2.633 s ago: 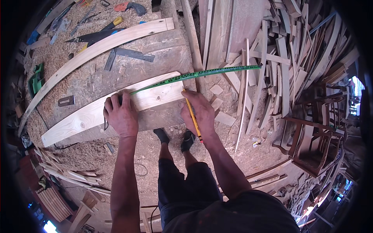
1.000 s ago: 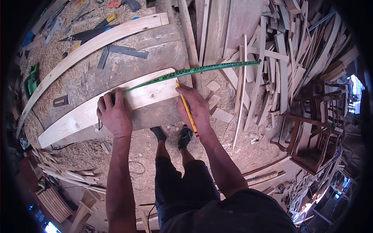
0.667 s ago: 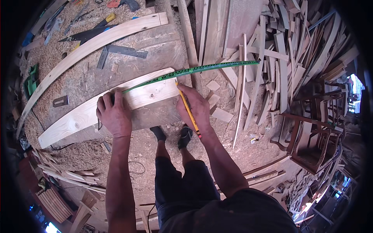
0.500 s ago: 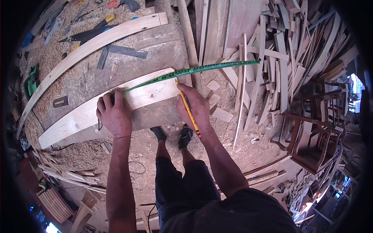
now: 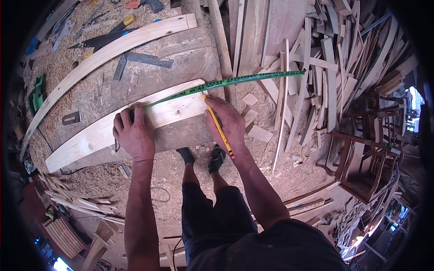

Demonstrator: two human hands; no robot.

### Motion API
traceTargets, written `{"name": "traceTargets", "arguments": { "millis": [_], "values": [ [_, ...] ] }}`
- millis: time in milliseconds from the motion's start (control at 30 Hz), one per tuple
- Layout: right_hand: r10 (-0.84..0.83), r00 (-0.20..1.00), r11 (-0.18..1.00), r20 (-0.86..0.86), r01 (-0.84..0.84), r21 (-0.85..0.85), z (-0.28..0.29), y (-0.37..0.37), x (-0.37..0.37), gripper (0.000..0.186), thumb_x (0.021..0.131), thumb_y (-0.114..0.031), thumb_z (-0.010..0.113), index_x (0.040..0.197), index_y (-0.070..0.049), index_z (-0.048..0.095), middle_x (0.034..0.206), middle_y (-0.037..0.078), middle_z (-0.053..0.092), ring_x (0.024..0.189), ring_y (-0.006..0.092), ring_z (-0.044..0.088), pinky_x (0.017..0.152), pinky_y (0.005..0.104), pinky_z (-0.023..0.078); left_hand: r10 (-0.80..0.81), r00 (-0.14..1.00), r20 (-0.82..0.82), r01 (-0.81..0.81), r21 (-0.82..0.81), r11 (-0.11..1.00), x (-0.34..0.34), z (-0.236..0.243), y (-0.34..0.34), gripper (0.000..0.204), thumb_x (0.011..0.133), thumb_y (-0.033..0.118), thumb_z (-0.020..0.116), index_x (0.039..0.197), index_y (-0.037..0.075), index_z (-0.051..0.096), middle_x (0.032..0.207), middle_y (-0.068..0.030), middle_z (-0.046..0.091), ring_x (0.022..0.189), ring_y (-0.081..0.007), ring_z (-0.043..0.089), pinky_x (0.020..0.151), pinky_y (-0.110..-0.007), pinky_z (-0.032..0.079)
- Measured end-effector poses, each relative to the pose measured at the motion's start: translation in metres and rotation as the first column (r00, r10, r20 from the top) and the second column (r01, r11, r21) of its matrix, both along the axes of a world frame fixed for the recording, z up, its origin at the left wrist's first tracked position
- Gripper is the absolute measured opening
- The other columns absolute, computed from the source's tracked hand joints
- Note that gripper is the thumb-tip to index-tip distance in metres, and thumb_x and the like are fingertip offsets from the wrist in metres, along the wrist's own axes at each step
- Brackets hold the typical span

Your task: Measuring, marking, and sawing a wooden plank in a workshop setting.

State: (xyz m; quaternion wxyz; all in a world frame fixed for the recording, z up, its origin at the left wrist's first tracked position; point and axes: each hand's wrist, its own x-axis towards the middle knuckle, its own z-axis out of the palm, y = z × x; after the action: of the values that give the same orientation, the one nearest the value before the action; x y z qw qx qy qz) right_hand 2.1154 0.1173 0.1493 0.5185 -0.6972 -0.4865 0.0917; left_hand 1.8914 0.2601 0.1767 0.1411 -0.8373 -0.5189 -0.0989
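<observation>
A pale, tapering wooden board [image 5: 90, 143] with a curved far edge lies across the workbench. My left hand [image 5: 134, 137] rests on it, curled around a tape measure whose case is mostly hidden under the fingers. The green tape blade [image 5: 226, 82] runs out to the right over the board and past its end, above the floor. My right hand [image 5: 230, 124] grips a yellow pencil [image 5: 220, 131] near the board's right end. The pencil's tip meets the board's surface just below the blade, and its eraser end points back toward me.
Beyond the board lie a long curved wooden piece [image 5: 104, 52], a try square [image 5: 149, 59], a handsaw [image 5: 101, 41] and a slotted metal blade [image 5: 71, 118]. A green tool [image 5: 37, 95] sits far left. Offcuts [image 5: 327, 83] pile up at right, near a wooden chair [image 5: 361, 167].
The pencil tip has shifted very slightly left on the board. Both hands, the tape and the board otherwise hold their places.
</observation>
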Motion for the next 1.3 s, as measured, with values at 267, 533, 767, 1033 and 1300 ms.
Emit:
{"name": "traceTargets", "arguments": {
  "millis": [267,533,767,1033,1300],
  "values": [
    [0.011,1.000,1.000,0.011,-0.011,0.000,0.0021,0.0021,-0.0015,0.037,0.093,-0.002,0.079,0.130,-0.002,0.076,0.128,0.019,0.079,0.124,0.0370,0.075,0.107,0.0445,0.059,-0.007,1.000,0.009,0.007,-0.004,1.000,-0.0008,-0.0020,0.0005,0.039,0.096,0.025,0.076,0.135,0.021,0.074,0.126,-0.0067,0.065,0.129,-0.0354,0.059,0.105,-0.054,0.050],
    [0.021,1.000,1.000,0.008,-0.021,0.008,0.0002,0.0023,-0.0018,0.037,0.093,-0.002,0.079,0.130,-0.002,0.076,0.128,0.018,0.079,0.124,0.0371,0.075,0.107,0.0448,0.059,-0.010,1.000,0.009,0.010,0.000,1.000,-0.0018,-0.0025,0.0008,0.040,0.096,0.025,0.075,0.135,0.021,0.074,0.127,-0.0072,0.064,0.129,-0.0361,0.059,0.105,-0.055,0.050],
    [0.021,1.000,1.000,0.004,-0.021,-0.001,-0.0004,0.0023,-0.0021,0.037,0.094,-0.002,0.078,0.131,-0.002,0.076,0.128,0.018,0.079,0.124,0.0374,0.074,0.108,0.0450,0.058,-0.009,1.000,0.014,0.009,-0.012,1.000,-0.0017,-0.0021,0.0003,0.040,0.095,0.024,0.075,0.135,0.021,0.073,0.127,-0.0072,0.064,0.129,-0.0361,0.059,0.105,-0.055,0.050],
    [0.019,1.000,1.000,-0.005,-0.019,-0.001,-0.0009,0.0019,-0.0039,0.038,0.093,-0.003,0.079,0.131,-0.003,0.076,0.128,0.018,0.079,0.125,0.0373,0.074,0.109,0.0450,0.058,-0.008,1.000,0.013,0.008,-0.005,1.000,-0.0023,-0.0029,0.0003,0.041,0.095,0.024,0.075,0.136,0.022,0.073,0.127,-0.0073,0.064,0.128,-0.0360,0.059,0.106,-0.054,0.049],
    [0.009,0.996,1.000,0.088,-0.007,-0.025,-0.0019,0.0016,-0.0098,0.039,0.093,-0.004,0.080,0.132,-0.006,0.077,0.129,0.014,0.080,0.127,0.0362,0.073,0.110,0.0447,0.059,-0.005,1.000,0.000,0.005,0.000,1.000,-0.0035,-0.0046,0.0005,0.041,0.096,0.026,0.075,0.137,0.022,0.073,0.129,-0.0073,0.064,0.131,-0.0364,0.058,0.106,-0.055,0.049]
  ]
}}
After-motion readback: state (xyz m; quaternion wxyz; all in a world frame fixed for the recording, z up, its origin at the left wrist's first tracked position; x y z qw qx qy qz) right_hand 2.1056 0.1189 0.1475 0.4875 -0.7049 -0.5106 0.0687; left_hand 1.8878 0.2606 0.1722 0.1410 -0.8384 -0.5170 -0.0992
